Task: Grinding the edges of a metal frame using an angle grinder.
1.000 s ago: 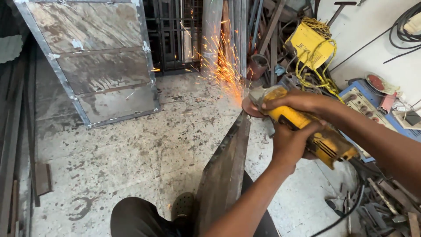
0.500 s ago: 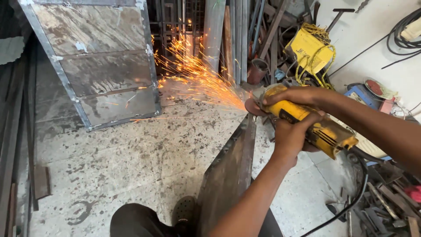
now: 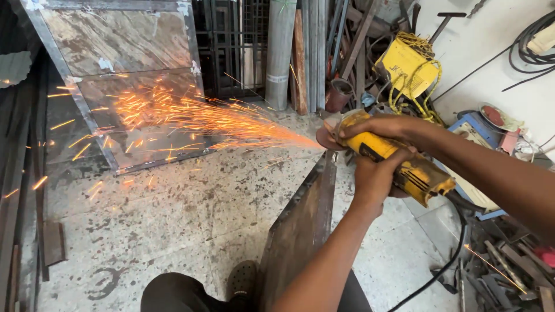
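Both my hands hold a yellow angle grinder [image 3: 404, 164]. My left hand [image 3: 374, 176] wraps around its body from below. My right hand [image 3: 378, 126] grips the front, just behind the disc [image 3: 327, 138]. The disc touches the top far corner of an upright rusty metal sheet [image 3: 298, 231] that stands on edge between my legs. A long stream of orange sparks [image 3: 191, 118] shoots left from the disc across the floor.
A framed metal panel [image 3: 115, 81] leans at the back left, hit by the sparks. Pipes and bars [image 3: 289, 52] stand against the back. A yellow machine with coiled cable [image 3: 407, 66] and scrap tools [image 3: 503, 260] crowd the right. My shoe [image 3: 241, 280] rests on the concrete floor.
The spark stream has swung from straight up and back to far leftward, growing longer and brighter. The grinder and my hands have stayed at the sheet's top corner.
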